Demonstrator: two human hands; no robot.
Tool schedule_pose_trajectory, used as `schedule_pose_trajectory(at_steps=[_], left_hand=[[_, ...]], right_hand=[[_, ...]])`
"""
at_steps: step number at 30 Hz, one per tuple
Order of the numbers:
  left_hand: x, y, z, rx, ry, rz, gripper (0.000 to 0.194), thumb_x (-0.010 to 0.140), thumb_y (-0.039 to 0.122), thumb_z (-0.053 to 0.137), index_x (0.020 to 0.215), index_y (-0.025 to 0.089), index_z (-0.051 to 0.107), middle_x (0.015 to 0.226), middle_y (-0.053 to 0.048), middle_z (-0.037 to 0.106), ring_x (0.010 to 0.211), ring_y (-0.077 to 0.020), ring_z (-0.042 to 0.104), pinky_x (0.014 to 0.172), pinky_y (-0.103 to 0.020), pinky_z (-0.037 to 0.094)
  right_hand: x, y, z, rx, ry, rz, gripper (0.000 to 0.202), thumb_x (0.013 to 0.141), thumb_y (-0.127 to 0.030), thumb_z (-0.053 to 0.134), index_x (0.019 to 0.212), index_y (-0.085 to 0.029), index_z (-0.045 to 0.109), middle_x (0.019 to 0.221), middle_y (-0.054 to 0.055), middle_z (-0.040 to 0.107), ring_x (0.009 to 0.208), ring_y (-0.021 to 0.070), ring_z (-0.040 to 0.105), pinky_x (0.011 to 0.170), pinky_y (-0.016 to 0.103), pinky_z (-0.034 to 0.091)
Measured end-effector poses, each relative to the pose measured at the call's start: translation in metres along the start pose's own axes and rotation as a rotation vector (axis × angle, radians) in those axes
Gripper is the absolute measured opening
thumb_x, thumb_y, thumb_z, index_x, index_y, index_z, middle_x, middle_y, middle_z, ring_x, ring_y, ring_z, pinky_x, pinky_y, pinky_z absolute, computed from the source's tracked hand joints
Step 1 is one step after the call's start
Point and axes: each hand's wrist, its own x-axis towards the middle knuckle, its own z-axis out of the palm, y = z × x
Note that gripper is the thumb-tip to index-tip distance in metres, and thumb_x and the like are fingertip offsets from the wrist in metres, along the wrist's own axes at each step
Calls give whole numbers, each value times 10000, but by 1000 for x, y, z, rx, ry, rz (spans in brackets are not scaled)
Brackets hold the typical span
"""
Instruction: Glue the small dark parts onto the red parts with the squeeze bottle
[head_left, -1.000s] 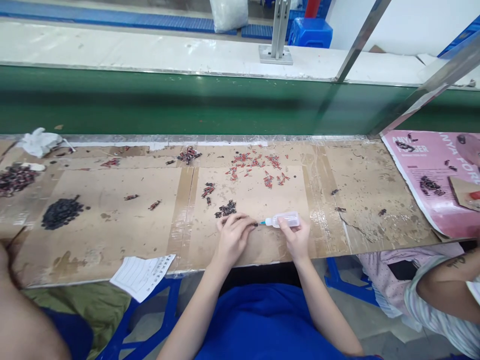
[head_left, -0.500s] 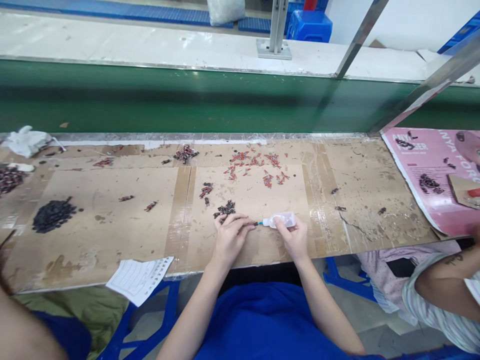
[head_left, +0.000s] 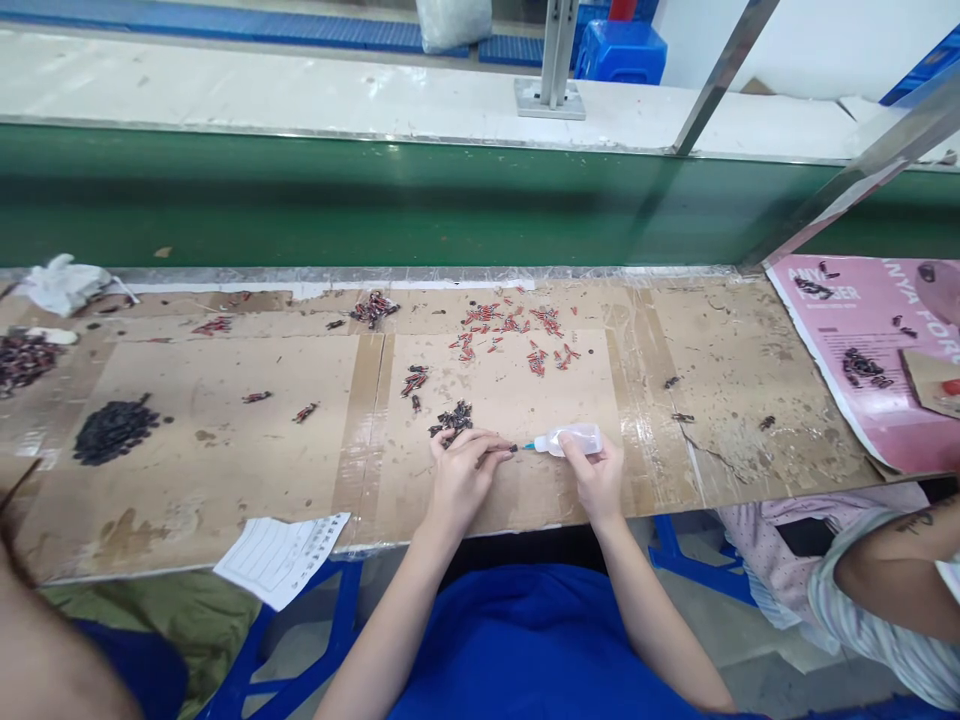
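My left hand (head_left: pixel 469 470) pinches a small dark piece (head_left: pixel 513 449) at its fingertips, just in front of a pile of black parts (head_left: pixel 454 417). In my right hand (head_left: pixel 596 470) lies a clear squeeze bottle (head_left: pixel 568 440), held sideways. Its blue-green tip points left at the small piece, with a narrow gap between them. Red parts (head_left: pixel 512 323) are scattered beyond my hands, and a small group of dark red parts (head_left: pixel 414 380) lies behind the black pile.
Cardboard (head_left: pixel 300 460) covers the bench. A round black pile (head_left: pixel 116 430) and a paper sheet (head_left: pixel 281 560) are at the left. A pink poster (head_left: pixel 832 350) lies right. People sit on both sides. A green panel (head_left: pixel 375 200) runs along the back.
My right hand has moved slightly right with the bottle, and its tip has drawn away from the small piece. My left hand stays nearly in place.
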Motion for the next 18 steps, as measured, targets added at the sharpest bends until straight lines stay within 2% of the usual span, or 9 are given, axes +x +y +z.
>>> schedule_pose_trajectory(at_steps=[8, 18], left_hand=[[0, 4, 0, 26, 15, 5, 137, 802, 169, 676, 727, 275, 718, 806, 5, 765, 848, -211, 687, 969, -468, 291], [-2, 4, 7, 36, 48, -17, 156, 817, 181, 631, 727, 274, 718, 827, -15, 761, 865, -222, 671, 988, -479, 294]], right_hand=[[1, 1, 1, -56, -86, -28, 247, 706, -414, 699, 683, -171, 660, 665, 51, 708, 624, 196, 641, 586, 301, 512], [2, -1, 1, -66, -43, -48, 264, 719, -429, 677, 653, -180, 623, 628, 24, 669, 594, 173, 605, 583, 295, 499]])
